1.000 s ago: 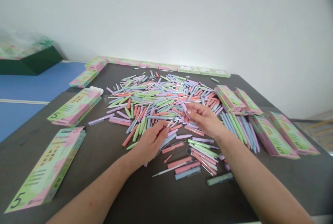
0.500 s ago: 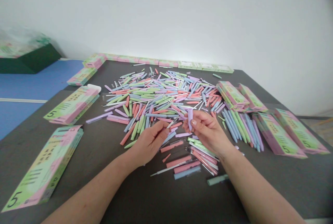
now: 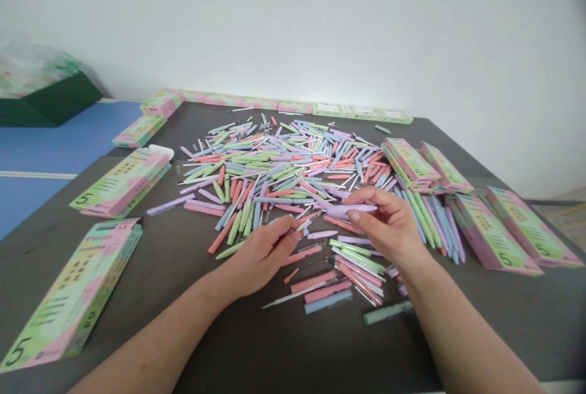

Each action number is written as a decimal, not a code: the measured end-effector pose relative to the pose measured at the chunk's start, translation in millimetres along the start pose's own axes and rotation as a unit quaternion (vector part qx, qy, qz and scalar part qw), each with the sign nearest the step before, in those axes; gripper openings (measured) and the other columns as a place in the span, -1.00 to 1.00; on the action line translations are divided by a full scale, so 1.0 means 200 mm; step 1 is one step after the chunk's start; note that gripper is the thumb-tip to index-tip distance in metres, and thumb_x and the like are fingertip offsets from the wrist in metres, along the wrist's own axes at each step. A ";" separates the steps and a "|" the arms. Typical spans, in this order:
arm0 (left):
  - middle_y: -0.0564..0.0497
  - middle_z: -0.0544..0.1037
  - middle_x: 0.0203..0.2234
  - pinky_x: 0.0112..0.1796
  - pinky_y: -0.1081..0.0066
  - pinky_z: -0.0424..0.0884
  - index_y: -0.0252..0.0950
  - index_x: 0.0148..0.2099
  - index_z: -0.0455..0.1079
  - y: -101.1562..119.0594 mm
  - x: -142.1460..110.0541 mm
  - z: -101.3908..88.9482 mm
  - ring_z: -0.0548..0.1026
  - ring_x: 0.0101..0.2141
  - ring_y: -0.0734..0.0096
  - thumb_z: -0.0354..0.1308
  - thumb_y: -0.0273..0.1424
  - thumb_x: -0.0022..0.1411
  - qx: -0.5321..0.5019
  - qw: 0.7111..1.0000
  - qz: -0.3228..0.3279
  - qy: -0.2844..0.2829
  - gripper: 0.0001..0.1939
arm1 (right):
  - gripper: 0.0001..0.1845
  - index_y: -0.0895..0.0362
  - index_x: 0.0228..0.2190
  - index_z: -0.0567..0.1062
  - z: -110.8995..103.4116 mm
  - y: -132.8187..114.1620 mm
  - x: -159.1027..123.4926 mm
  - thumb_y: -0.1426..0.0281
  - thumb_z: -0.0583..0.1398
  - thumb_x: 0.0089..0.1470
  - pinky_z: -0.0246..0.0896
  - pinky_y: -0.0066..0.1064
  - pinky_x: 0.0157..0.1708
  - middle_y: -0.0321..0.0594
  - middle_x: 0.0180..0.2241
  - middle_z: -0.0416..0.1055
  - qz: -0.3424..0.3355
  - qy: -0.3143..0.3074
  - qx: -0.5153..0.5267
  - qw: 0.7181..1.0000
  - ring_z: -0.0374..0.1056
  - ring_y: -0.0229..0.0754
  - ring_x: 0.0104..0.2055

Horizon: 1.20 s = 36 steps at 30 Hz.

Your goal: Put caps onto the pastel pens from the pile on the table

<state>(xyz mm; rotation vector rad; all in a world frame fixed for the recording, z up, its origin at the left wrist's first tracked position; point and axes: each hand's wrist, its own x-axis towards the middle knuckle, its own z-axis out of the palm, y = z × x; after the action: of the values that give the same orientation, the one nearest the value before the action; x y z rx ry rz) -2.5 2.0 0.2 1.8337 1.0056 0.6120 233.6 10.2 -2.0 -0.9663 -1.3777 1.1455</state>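
The right hand [image 3: 389, 229] gripped a lilac pen barrel [image 3: 352, 209], now tipped level instead of upright; the left hand [image 3: 260, 257] pinched a thin white pen part [image 3: 302, 225], both hands just before a heap of pens [image 3: 274, 168] on the bench [image 3: 192, 321].

Free room on the dark tabletop [image 3: 169, 254] between the loose pen parts [image 3: 274, 168] and the flat pen boxes [image 3: 75, 293]

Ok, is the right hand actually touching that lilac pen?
Touching: the head view shows the right hand gripping the lilac pen between thumb and fingers.
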 end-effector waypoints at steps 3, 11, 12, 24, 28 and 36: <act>0.12 0.23 -0.50 -0.42 0.46 0.17 -0.27 -0.24 0.29 0.00 0.00 0.00 0.21 -0.47 0.48 -0.12 -0.27 0.37 0.013 1.000 0.004 0.001 -0.76 | -0.78 0.05 -0.31 0.55 -0.01 0.00 0.00 0.30 0.37 -0.06 0.42 -0.31 -0.32 -0.22 -0.38 0.48 0.010 -0.005 -0.001 1.000 0.45 -0.15 -0.35; 0.12 0.29 -0.49 -0.40 0.46 0.18 -0.26 -0.29 0.26 -0.01 0.00 0.02 0.25 -0.44 0.47 -0.16 -0.27 0.40 0.042 0.999 0.015 -0.012 -0.73 | -0.82 0.06 -0.34 0.55 0.01 -0.03 0.00 0.33 0.36 -0.05 0.34 -0.44 -0.52 -0.24 -0.43 0.51 0.025 -0.020 -0.026 0.999 0.44 -0.21 -0.47; 0.11 0.32 -0.48 -0.39 0.46 0.19 -0.26 -0.28 0.26 -0.01 0.00 0.02 0.27 -0.44 0.47 -0.17 -0.27 0.40 0.048 0.999 0.015 -0.019 -0.72 | -0.83 0.06 -0.34 0.55 0.02 -0.04 0.00 0.35 0.36 -0.05 0.33 -0.45 -0.54 -0.24 -0.43 0.51 0.022 -0.023 -0.033 0.999 0.43 -0.23 -0.48; -0.02 0.57 -0.25 -0.30 0.38 0.32 -0.21 0.06 0.28 -0.02 0.00 0.03 0.52 -0.29 0.25 -0.07 -0.29 0.38 0.189 0.982 0.027 0.004 -0.73 | -0.87 0.11 -0.29 0.55 0.07 -0.04 -0.01 0.45 0.27 0.04 0.37 -0.47 -0.40 -0.21 -0.32 0.55 0.004 -0.121 -0.101 0.988 0.47 -0.21 -0.32; -0.04 0.57 -0.14 -0.23 0.35 0.36 -0.19 0.16 0.21 -0.03 -0.01 0.03 0.54 -0.19 0.20 -0.01 -0.28 0.36 0.191 0.981 0.040 0.024 -0.65 | -0.85 0.11 -0.28 0.56 0.08 -0.02 -0.01 0.47 0.27 0.04 0.37 -0.47 -0.37 -0.21 -0.31 0.55 -0.003 -0.131 -0.121 0.984 0.47 -0.22 -0.31; -0.08 0.59 -0.19 -0.14 0.32 0.38 -0.26 0.07 0.34 -0.03 0.00 0.02 0.54 -0.19 0.21 -0.02 -0.24 0.36 0.214 0.975 0.060 0.025 -0.67 | -0.84 0.10 -0.26 0.56 0.10 0.00 -0.02 0.45 0.27 0.05 0.39 -0.44 -0.32 -0.19 -0.27 0.56 -0.020 -0.118 -0.126 0.985 0.48 -0.19 -0.26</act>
<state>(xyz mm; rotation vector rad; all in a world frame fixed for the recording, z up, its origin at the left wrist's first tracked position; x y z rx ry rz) -1.5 0.8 -6.8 2.2808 1.1301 0.5442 215.0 3.4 -3.4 -0.9968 -1.7574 1.0990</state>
